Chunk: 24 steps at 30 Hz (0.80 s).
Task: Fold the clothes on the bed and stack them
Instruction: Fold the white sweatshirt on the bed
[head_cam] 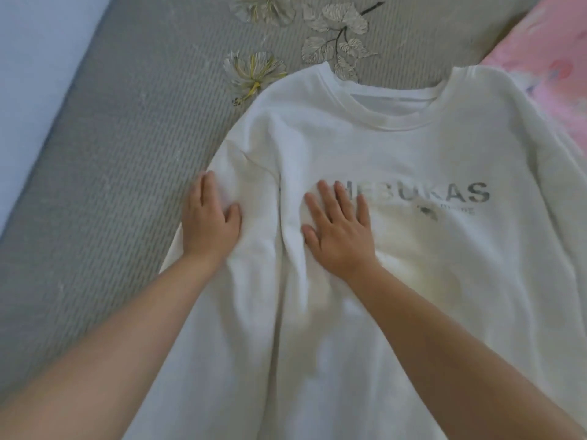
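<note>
A white sweatshirt (397,160) with grey lettering across the chest lies front-up on the bed, its neck away from me. My left hand (209,220) lies on the sweatshirt's left edge near the shoulder; its fingers seem to curl into the cloth, though blur hides the grip. My right hand (338,223) presses flat on the chest, fingers spread, covering the first letters of the print. A long crease runs down the cloth between my two hands.
The grey bedcover (111,147) with a printed flower and leaf pattern spreads to the left and beyond the neck. A pink patterned cloth (552,58) lies at the top right, touching the sweatshirt's shoulder. The bed's left edge meets a pale floor (35,58).
</note>
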Available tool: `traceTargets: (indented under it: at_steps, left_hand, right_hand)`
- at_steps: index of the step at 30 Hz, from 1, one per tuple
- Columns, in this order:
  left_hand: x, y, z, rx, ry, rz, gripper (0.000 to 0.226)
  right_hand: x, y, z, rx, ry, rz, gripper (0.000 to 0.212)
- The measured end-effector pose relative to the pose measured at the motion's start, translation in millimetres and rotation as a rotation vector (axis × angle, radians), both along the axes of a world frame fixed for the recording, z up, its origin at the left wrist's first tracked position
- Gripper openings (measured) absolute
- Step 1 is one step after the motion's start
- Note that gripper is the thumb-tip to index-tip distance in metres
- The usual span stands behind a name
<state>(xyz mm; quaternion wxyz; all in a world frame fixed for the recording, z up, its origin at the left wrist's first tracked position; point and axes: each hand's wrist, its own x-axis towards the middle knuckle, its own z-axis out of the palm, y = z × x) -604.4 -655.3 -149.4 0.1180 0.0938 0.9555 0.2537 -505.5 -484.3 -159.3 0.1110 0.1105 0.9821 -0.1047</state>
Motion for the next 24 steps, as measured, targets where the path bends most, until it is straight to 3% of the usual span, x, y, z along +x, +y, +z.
traceTargets:
  at_steps: [2,7,15,18,20,24]
  left_hand:
    - [22,-28,7,-0.045,-0.032,0.08,0.063]
    - [81,-103,25,-0.18,-0.161,0.046,0.066]
    - [195,-220,40,-0.204,-0.458,0.031,0.021]
    - [211,-249,48,-0.026,-0.581,0.167,0.02]
    - [208,-263,58,0.171,-0.558,0.316,0.02]
    - [163,-290,89,0.309,-0.209,0.5,0.012]
  right_hand:
    - [-3,-4,3,0.052,-0.084,-0.031,0.053]
    - [4,-37,26,0.096,-0.272,-0.077,0.054]
    - [131,-146,39,-0.089,-0.225,-0.158,0.05]
    - [162,-178,48,-0.138,-0.194,-0.104,0.05]
    - [173,-191,51,-0.111,-0.253,-0.044,0.054]
    - [174,-204,53,-0.003,-0.395,0.035,0.056]
